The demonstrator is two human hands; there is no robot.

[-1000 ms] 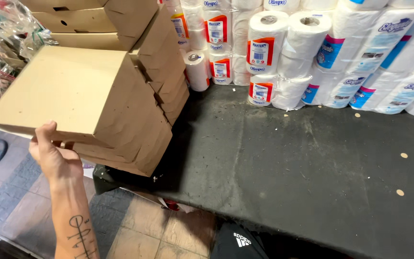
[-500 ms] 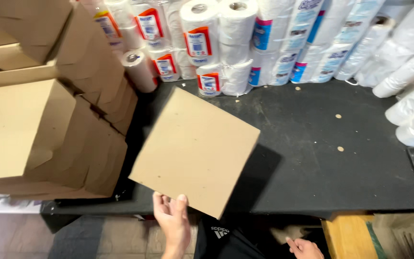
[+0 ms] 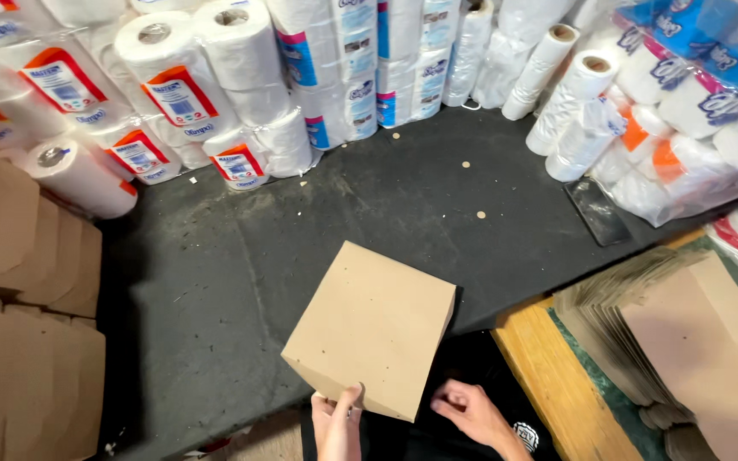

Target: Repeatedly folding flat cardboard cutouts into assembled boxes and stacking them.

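Cardboard box [image 3: 371,329], plain brown and unprinted, sits tilted over the near edge of the dark worktop [image 3: 301,222], pinched at its lower edge by the left hand [image 3: 337,420], thumb on top; the right hand [image 3: 470,411] lies just beside its lower right corner, fingers loosely curled and holding nothing. Brown folded boxes [image 3: 19,341] stack at the left and flat cardboard sheets [image 3: 685,341] fan out at the right. Wrapped white paper rolls [image 3: 215,111] with red-orange or blue labels line the back.
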